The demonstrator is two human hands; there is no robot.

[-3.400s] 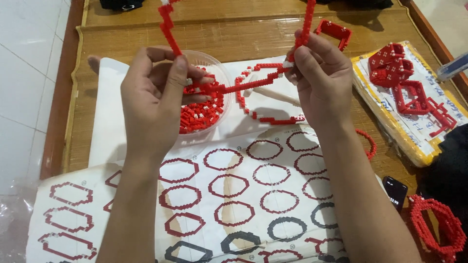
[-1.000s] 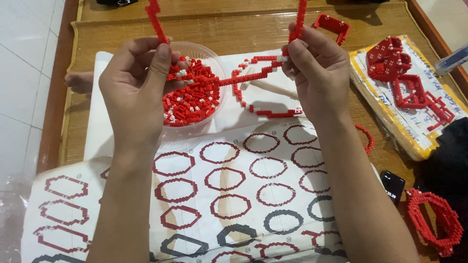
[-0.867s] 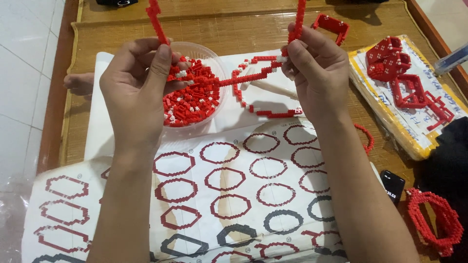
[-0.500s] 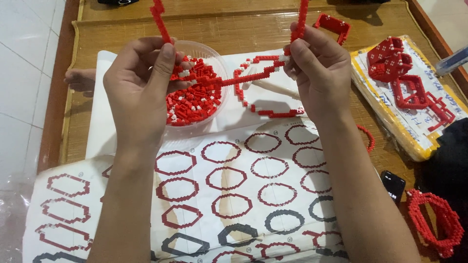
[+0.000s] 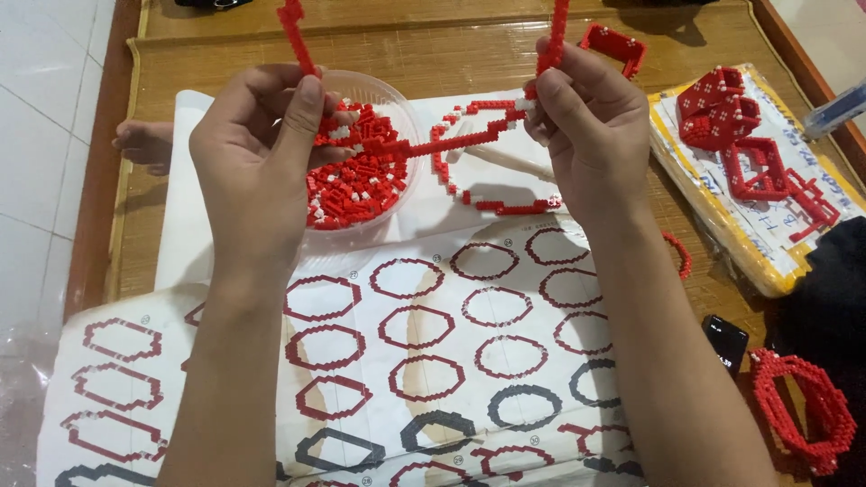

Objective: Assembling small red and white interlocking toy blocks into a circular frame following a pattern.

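My left hand (image 5: pixel 266 153) and my right hand (image 5: pixel 586 135) both pinch one thin ring of small red building bricks (image 5: pixel 451 140), held up above the table. The ring's lower strip spans between the hands; its side strips rise past each hand toward the top edge. Under my left hand stands a clear plastic bowl (image 5: pixel 401 108) full of loose red and white bricks. A half-built red brick outline (image 5: pixel 492 194) lies on the white sheet below my right hand.
A large white sheet printed with several red and dark ring outlines (image 5: pixel 433 361) covers the bamboo mat (image 5: pixel 451 50). Finished red brick pieces (image 5: pixel 749 144) lie on a yellow-edged board at right. Another red ring (image 5: pixel 803 406) and a dark phone (image 5: pixel 724 343) sit lower right. A foot (image 5: pixel 144 144) rests at left.
Both hands have kept their hold on the red ring, shifting slightly with small finger movements. Compared with the earliest frame, the hands and ring sit a bit higher over the bowl.
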